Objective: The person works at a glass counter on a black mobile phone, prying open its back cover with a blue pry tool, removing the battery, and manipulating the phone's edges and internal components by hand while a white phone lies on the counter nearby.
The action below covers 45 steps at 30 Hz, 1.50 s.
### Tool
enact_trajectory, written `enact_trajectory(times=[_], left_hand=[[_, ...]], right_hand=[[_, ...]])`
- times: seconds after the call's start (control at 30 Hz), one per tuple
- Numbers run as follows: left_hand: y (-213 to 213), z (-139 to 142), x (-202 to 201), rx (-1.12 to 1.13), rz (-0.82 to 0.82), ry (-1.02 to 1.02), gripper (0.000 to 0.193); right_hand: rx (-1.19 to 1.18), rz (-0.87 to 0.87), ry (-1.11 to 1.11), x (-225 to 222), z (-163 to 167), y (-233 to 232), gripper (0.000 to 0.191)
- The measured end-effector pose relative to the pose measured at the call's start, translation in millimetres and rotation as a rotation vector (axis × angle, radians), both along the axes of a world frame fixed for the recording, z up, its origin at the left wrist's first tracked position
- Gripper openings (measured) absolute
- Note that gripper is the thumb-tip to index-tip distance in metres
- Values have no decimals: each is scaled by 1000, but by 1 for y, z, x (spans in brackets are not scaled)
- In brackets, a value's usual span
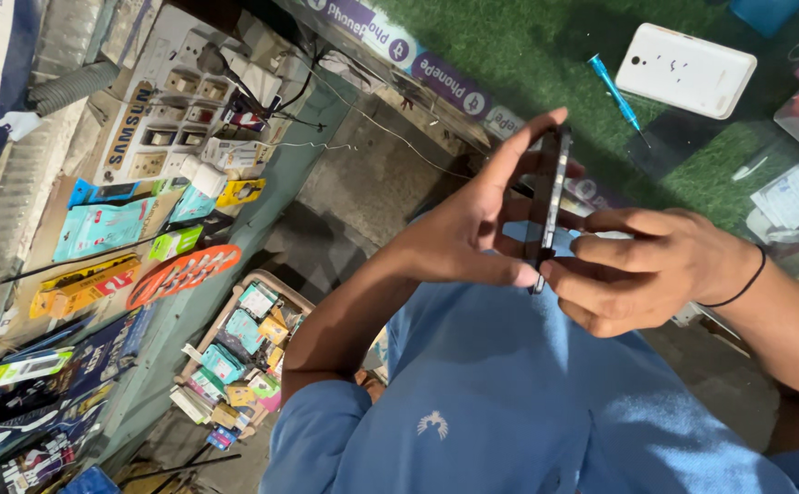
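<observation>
Blue shirt fabric [509, 402] fills the foreground beneath our hands. Our left hand [459, 233] cradles a dark smartphone [546, 197] edge-on, its fingers [523, 142] stretched along the upper side and the thumb bracing the lower end, so the thin edge faces us for inspection. Our right hand [647, 270] pinches the phone's lower corner, fingers closed on it, steadying that end; a black band [738, 288] circles its wrist. Beyond the fingertips, on the green-matted surface [509, 55], lie a white phone back cover [688, 69] and a blue screwdriver [615, 91], within reach. Left of the fingers, packaged accessories [107, 229] hang on a wall.
</observation>
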State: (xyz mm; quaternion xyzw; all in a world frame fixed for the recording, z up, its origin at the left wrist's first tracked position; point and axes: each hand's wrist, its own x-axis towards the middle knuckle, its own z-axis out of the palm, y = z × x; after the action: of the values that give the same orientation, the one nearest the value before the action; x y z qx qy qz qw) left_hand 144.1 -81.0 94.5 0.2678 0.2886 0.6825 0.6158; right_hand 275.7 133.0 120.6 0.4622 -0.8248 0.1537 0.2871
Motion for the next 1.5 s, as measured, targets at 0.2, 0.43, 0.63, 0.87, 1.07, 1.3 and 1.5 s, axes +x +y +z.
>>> enact_trajectory(times=[0.2,0.43,0.63,0.87,1.07,1.3,1.5], left_hand=[[-9,10,-2,-14,-92,99,122],[-10,17,-3,-54,-119,85,124],[-18,8,14,-111,-108,182,126],[-27,-4,22,-73,-36,269,126],[-33,-12,28,-101,-53,272,123],[-34,-16,30,-80,-31,324,123],[-34,-19,31,-45,-18,312,121]], right_hand=[[-26,7,5,2,-6,-3,6],[3,14,5,4,-3,0,6],[-45,11,25,14,-9,-20,7],[-80,42,-53,13,-4,-31,9],[-60,47,-76,12,-1,-39,7],[-34,17,-109,12,7,-44,6],[23,6,-153,15,11,-47,9]])
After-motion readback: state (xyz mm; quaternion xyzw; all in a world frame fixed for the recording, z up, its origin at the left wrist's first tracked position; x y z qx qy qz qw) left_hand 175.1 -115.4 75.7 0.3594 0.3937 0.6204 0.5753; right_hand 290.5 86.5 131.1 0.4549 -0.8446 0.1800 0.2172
